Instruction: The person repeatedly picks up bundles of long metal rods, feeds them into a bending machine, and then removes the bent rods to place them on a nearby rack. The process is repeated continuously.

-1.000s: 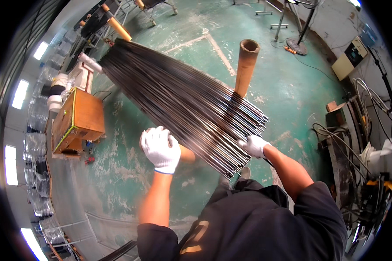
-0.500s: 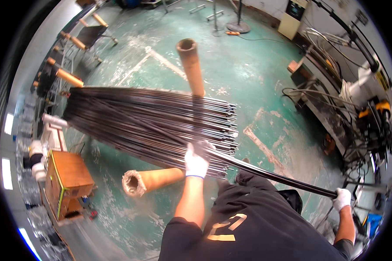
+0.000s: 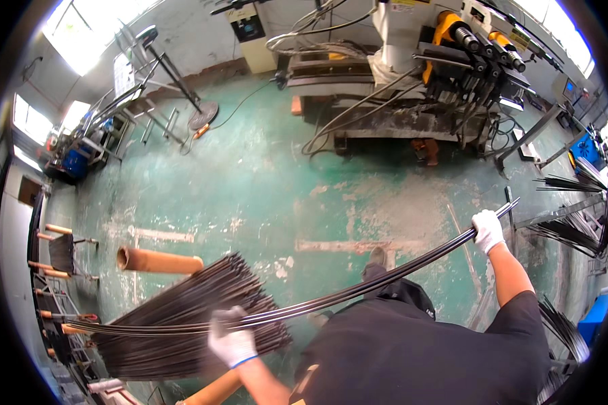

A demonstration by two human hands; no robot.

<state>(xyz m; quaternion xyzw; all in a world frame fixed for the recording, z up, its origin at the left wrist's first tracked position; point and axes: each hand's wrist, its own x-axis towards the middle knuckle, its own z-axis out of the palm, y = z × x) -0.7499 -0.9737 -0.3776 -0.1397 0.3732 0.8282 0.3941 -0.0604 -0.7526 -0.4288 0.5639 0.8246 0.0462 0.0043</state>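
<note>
Several long, thin dark rods (image 3: 358,291) run in a bowed bunch across the front of my body, from the far left up to the right. Near their right end my right hand (image 3: 488,231), in a white glove, is closed around them, with the tips sticking out past it. My left hand (image 3: 232,337), also gloved in white and a little blurred, is closed on the bunch farther left. Below and behind that hand lies a wide pile of similar dark rods (image 3: 182,304). A brown cardboard tube (image 3: 159,261) touches the pile's far side, and another tube (image 3: 213,388) shows beneath its near side.
A machine bench (image 3: 398,121) with hanging cables and orange-and-black parts stands ahead to the right. A round-based stand (image 3: 203,116) is farther left. At the right edge, more dark rods (image 3: 571,233) rest by a metal frame. Racks with rollers (image 3: 57,253) line the left.
My body and view have turned right, toward the machine bench. The bunch has swung along in both hands, and the rod pile now appears at the lower left.
</note>
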